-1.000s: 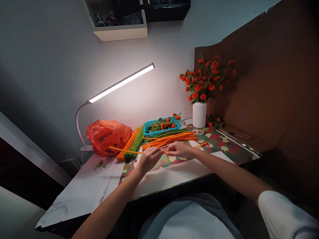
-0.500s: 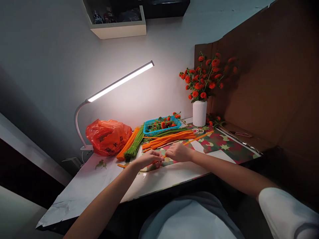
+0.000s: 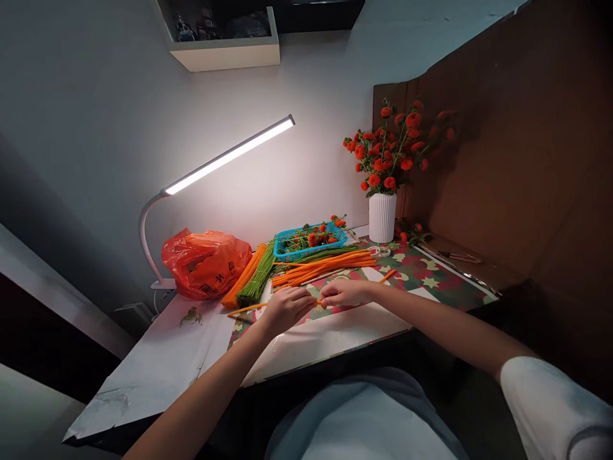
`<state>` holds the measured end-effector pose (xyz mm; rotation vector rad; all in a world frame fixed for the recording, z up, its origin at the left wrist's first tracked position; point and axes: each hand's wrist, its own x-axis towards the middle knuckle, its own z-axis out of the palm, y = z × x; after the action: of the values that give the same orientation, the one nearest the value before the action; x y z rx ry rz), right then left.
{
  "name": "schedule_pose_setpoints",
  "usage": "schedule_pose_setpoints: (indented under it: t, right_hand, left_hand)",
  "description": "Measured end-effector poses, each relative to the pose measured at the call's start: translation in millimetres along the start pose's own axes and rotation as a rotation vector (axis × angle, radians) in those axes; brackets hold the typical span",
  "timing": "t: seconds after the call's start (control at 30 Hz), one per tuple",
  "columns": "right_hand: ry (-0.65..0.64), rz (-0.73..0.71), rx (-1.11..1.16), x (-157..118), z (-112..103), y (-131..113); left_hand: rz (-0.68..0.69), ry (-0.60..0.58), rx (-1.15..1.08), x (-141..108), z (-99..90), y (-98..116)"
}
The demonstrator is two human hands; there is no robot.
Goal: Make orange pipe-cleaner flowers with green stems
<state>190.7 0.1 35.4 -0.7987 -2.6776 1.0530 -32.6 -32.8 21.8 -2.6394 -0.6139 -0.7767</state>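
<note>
Both my hands meet over the front of the table, pinching orange pipe cleaner between them. My left hand [image 3: 290,308] is closed on it, and an orange pipe cleaner [image 3: 249,309] sticks out to its left. My right hand [image 3: 345,292] grips the short stretch between the hands, with another orange end [image 3: 387,276] showing past it to the right. Whether these ends are one piece I cannot tell, as the fingers hide the middle. Just behind lie loose orange pipe cleaners [image 3: 325,265].
A blue basket [image 3: 282,256] holds orange flowers. Left of it are a green pipe cleaner bundle [image 3: 258,278], an orange bundle [image 3: 239,289] and a red plastic bag [image 3: 205,265]. A white vase [image 3: 382,218] with flowers, a tape roll [image 3: 384,252] and pliers [image 3: 462,257] are rightward. A lamp [image 3: 230,155] shines above.
My left hand has turned over, back upward, and my right hand has shifted slightly. The orange piece to the right now shows shorter; the left one sits higher and straighter.
</note>
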Motion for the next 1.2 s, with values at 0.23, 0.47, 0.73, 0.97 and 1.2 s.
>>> schedule_pose_setpoints:
  t: [0.23,0.47,0.73,0.97,1.2]
  right_hand:
    - [0.004,-0.032,-0.064,-0.2,6.4,0.5]
    - [0.311,-0.248,-0.757,-5.7,26.6,-8.0]
    - [0.245,-0.13,-0.377,-10.4,20.7,-6.1]
    - [0.074,-0.07,-0.045,-8.7,13.1,-6.5]
    - [0.14,-0.094,-0.289,-5.0,21.7,-2.3]
  left_hand:
    - [-0.263,-0.123,-0.278,2.4,-3.9,9.6]
    - [-0.702,-0.465,-1.113,2.4,-1.9,-2.3]
    - [-0.231,-0.016,-0.112,-9.6,0.6,15.0]
    - [0.08,0.13,0.205,-12.3,0.3,15.6]
    - [-0.181,-0.091,0.005,-5.9,-4.0,22.5]
